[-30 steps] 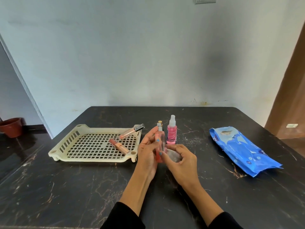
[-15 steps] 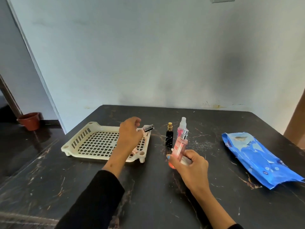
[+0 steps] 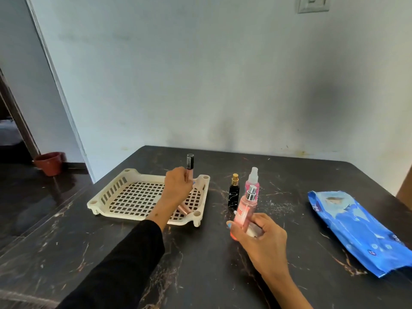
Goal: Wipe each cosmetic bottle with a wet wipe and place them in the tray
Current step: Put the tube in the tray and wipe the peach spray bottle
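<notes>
We had a dark marbled counter [image 3: 200, 275] set against a pale, scuffed wall [image 3: 200, 74], with a terracotta pot [image 3: 50, 162] on the floor left of the counter and a switch plate [image 3: 313, 4] high on the wall. The cream tray [image 3: 133, 197] sat on the counter's left half and served as our landmark. Left hand [image 3: 177, 189], our left grip, was over the tray's right side, fingers curled round a lip gloss tube [image 3: 189, 166] held upright, black cap up. A second pinkish tube [image 3: 185, 208] lay on the tray grid below that hand. Just right of the tray stood a small black bottle [image 3: 233, 194] and a pink spray bottle [image 3: 253, 182], both upright. Nearer us than those, right hand [image 3: 259, 237] gripped a peach spray bottle [image 3: 245, 210], tilted slightly, with a wad of wipe [image 3: 254, 231] tucked against it. A blue wet wipe pack [image 3: 356, 230] lay well right of the tray.
</notes>
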